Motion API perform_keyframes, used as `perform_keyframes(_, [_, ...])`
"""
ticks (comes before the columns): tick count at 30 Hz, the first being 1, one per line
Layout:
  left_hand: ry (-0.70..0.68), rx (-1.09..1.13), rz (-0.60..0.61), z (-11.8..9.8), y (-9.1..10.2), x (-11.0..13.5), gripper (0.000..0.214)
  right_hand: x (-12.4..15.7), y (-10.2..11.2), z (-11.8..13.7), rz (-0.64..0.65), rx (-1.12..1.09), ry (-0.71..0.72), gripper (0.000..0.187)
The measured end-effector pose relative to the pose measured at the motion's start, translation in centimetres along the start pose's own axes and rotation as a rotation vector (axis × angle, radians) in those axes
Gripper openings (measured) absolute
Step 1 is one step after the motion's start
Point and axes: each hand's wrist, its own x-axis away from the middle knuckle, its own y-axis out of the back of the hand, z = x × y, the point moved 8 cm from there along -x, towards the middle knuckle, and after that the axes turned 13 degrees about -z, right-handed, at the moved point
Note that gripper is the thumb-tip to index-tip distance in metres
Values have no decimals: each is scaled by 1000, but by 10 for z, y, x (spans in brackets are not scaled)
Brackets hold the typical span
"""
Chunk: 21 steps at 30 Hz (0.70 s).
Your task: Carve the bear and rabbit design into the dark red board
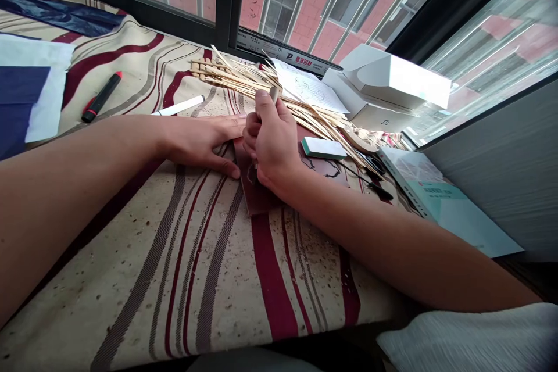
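Observation:
A brown board (257, 200) with dark line marks lies flat on the striped cloth, partly covered by my hands. My right hand (274, 136) is closed in a fist over it, wrapped round an upright tool with a pale wooden handle (274, 93). The tool's working end is mostly hidden under the fist. My left hand (209, 139) rests at the board's left edge, palm down and fingers stretched out, holding nothing. A white and green block (323, 148), perhaps a sharpening stone, sits on the board's right part, beside my right wrist.
Thin wooden strips (244, 81) lie in a heap behind the board, near a drawn paper (309, 84) and a white box (392, 81). A book (449, 197) and black-handled tool (380, 190) are at right. Left are a white pen (181, 105) and black-red marker (102, 97). Crumbs dot the cloth (131, 279).

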Motion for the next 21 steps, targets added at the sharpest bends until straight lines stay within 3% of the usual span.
perform_keyframes(5, [-6, 9, 37, -3, -2, -1, 55, 10, -15, 2, 293, 20, -115, 58])
perform_keyframes(11, [-17, 13, 30, -8, -2, 0, 48, 24, -26, 8, 476, 34, -165, 59])
perform_keyframes(13, [-13, -9, 27, -4, -2, -1, 53, 22, -28, 16, 475, 41, -103, 62])
perform_keyframes(16, [-26, -21, 18, -2, -1, -2, 53, 11, -26, 27, 376, 55, -5, 68])
perform_keyframes(21, [-13, -2, 55, -9, 2, 3, 39, 6, -24, 17, 329, 136, -64, 61])
